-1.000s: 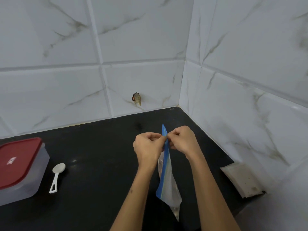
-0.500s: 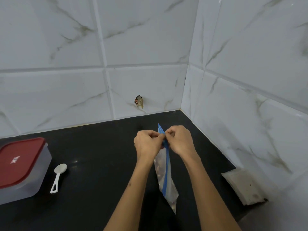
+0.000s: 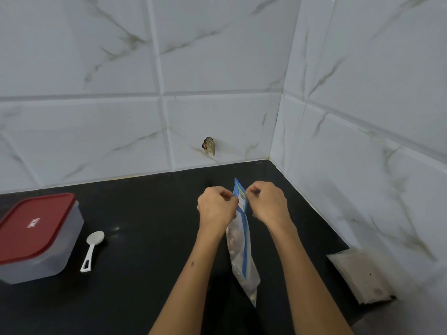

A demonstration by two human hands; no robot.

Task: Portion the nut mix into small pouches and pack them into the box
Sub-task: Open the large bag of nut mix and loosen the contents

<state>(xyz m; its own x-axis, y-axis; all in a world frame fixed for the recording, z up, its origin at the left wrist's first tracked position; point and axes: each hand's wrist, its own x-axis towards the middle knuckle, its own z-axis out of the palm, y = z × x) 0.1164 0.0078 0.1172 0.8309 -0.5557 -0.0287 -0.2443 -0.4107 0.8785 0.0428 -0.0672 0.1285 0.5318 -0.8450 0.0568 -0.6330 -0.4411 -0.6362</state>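
Early stage: left hand [image 3: 217, 207] and right hand [image 3: 268, 204] pinch the zip top of the nut bag [image 3: 242, 250], held mid-tabletop. Box [image 3: 36, 238] far left, lidded; scoop [image 3: 93, 249] untouched; nothing portioned.

home kitchen | black countertop [image 3: 145, 274] | marble-look wall tiles [image 3: 217, 56] | lidded food container [image 3: 36, 235] | spoon [image 3: 93, 249]

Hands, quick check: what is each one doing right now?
Left hand: pinches the zip bag at its top edge.
Right hand: pinches the same top edge from the other side.
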